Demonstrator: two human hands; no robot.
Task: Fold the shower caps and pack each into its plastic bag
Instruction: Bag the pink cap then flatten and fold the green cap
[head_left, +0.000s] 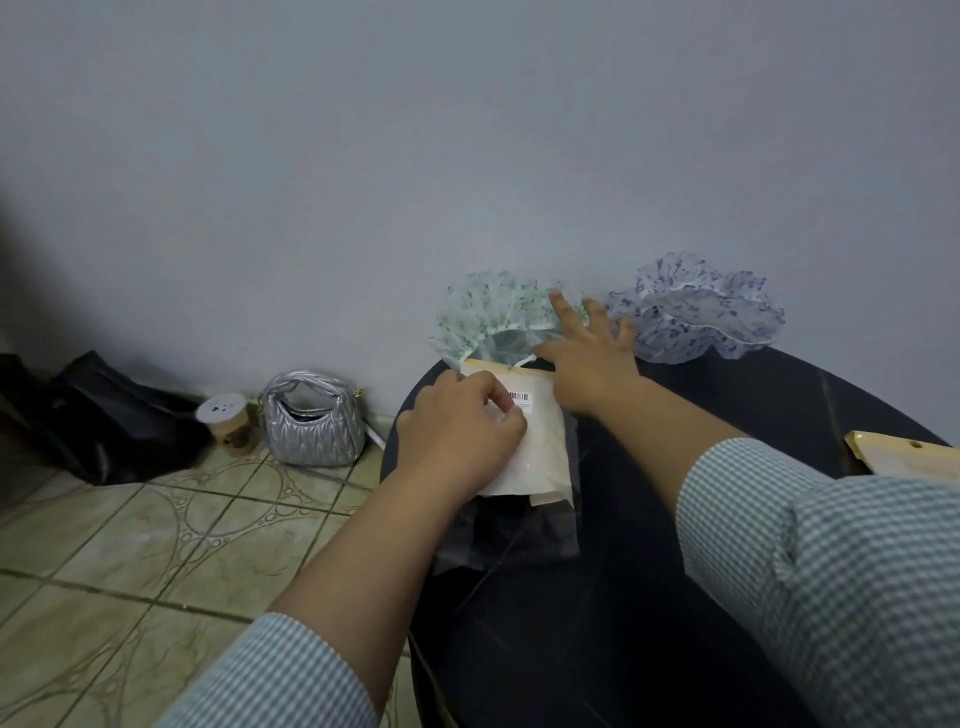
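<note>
Early going here: the green cap (498, 312) sits unfolded at the far edge of the counter (675, 519) by the wall, the purple cap (701, 312) just as ruffled to its right, and neither is bagged. The left hand (460, 431) pinches the bag (540, 447) near its barcode label, while the right hand (587, 358) reaches out with fingers spread, loose, over the green cap's rim. Another bag (904, 454) waits at the right edge, so I'd say both folds and both packings remain.
</note>
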